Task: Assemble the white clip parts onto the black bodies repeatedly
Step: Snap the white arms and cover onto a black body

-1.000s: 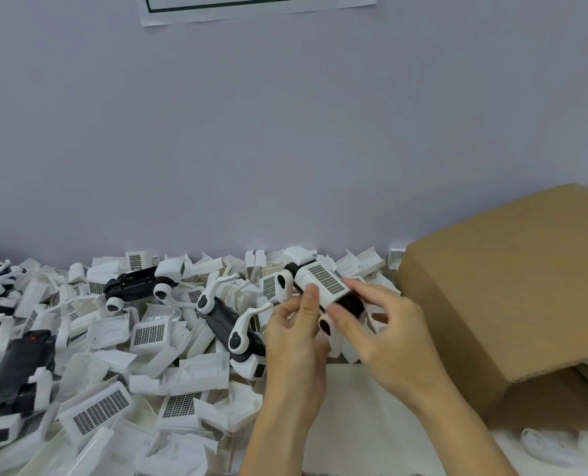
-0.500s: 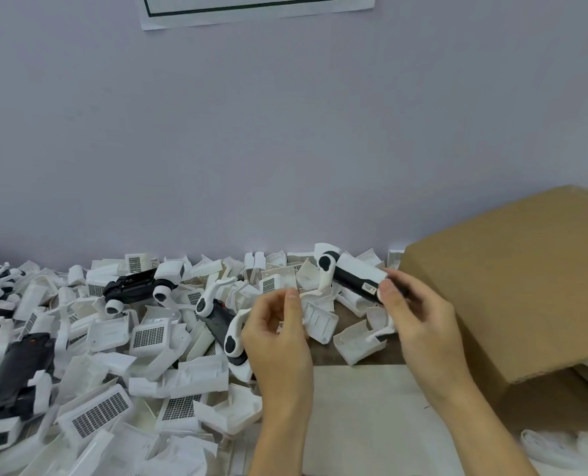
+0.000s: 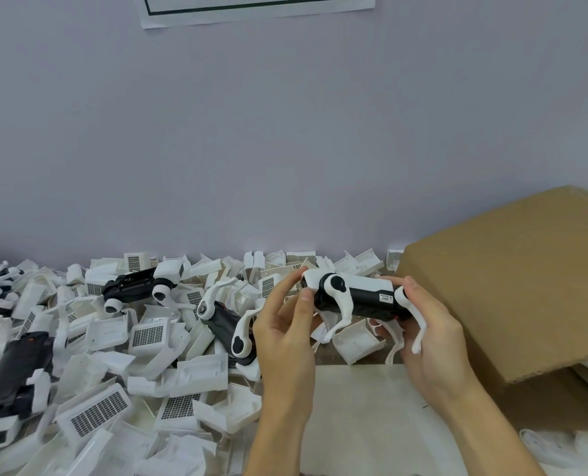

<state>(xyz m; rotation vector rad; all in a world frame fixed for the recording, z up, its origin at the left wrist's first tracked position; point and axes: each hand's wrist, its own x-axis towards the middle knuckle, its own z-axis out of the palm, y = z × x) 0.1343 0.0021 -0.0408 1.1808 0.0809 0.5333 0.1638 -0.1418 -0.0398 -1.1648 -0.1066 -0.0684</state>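
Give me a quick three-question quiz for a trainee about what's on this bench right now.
1. True or false: both hands hold the black body.
2. Which hand is nearer the cardboard box? A left hand, B right hand.
3. Fill in: the pile of loose white clip parts lies to the person's ____.

Key: 1 true; 2 B; 3 left.
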